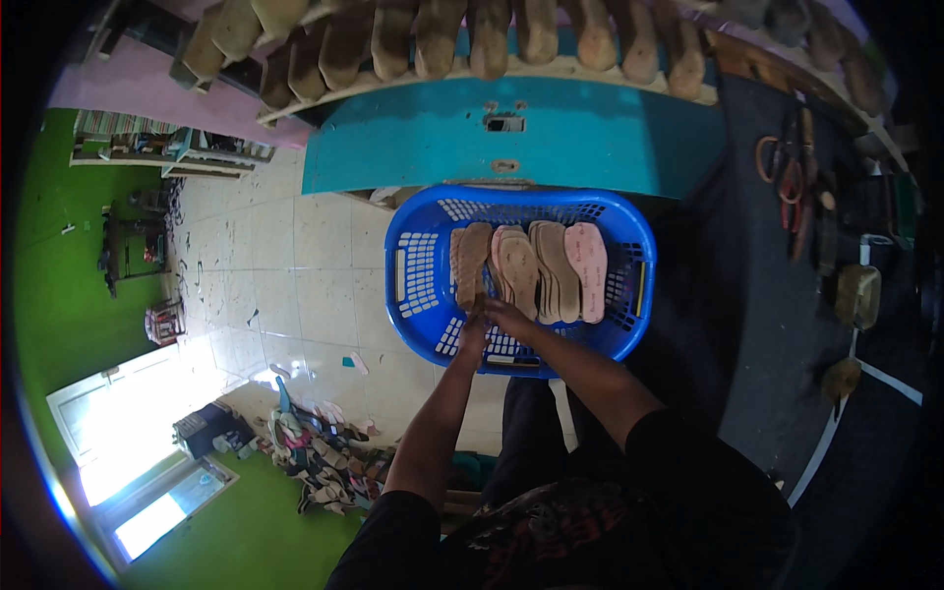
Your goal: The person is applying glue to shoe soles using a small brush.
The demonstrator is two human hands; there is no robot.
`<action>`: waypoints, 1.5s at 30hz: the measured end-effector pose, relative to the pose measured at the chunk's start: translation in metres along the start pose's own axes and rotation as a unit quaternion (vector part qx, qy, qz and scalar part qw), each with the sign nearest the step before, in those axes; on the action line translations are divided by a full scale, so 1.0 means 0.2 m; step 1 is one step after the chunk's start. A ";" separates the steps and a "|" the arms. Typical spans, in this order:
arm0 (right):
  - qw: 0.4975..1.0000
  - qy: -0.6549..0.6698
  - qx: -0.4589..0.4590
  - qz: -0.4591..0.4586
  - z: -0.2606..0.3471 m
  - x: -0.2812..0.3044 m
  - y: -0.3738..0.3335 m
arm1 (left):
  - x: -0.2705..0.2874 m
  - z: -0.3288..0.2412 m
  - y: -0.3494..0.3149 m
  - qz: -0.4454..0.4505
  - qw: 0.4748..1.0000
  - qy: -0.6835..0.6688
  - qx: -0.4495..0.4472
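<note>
A blue plastic basket [401,315] holds several shoe insoles standing in stacks side by side. The leftmost stack of brown insoles [474,258] has both my hands at its near end. My left hand [476,326] has its fingers closed around the lower tip of these insoles. Coming in from the right, my right hand [505,316] meets it there, its fingers closed on the same end and partly hidden. To the right stand light pink-beige insoles [515,261], tan insoles [557,265] and pink insoles [588,265] with printed marks.
Wooden shoe lasts [489,39] line a rack above a turquoise panel [413,138] beyond the basket. Scissors [793,179] and other tools hang or lie at right on a dark surface [688,324]. A pile of shoe parts [320,452] lies on the tiled floor [265,236] at left.
</note>
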State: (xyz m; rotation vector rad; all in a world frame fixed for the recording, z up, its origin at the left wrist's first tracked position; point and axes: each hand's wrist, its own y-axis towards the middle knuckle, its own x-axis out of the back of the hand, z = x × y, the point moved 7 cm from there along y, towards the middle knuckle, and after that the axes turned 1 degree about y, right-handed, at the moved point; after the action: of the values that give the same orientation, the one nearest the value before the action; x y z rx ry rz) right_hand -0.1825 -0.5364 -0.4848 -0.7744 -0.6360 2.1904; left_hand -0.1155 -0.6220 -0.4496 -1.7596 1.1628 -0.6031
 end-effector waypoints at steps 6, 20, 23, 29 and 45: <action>0.983 -0.109 0.130 -0.063 0.21 0.09 -0.70 | -0.21 0.15 -0.45 0.135 0.990 -0.006 0.033; 0.918 0.139 0.260 -0.265 0.60 0.49 -1.90 | -1.17 -0.12 -1.02 0.540 0.800 0.235 0.112; 0.828 0.182 0.384 -0.365 0.62 0.41 -2.22 | -1.50 -0.24 -1.22 0.607 0.747 0.232 0.142; 0.690 0.223 0.421 -0.544 0.34 0.30 -2.96 | -2.02 0.05 -1.90 0.700 0.535 0.429 0.198; 0.460 0.139 0.136 -0.867 -0.44 0.27 -4.04 | -2.59 1.07 -2.30 0.625 0.549 0.553 -0.054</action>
State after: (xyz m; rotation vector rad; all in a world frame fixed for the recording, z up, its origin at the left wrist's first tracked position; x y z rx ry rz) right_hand 0.2202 0.0246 -0.0529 0.0122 -0.4204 0.1442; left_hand 0.0331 -0.0030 -0.1012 0.0408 2.8605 -0.6435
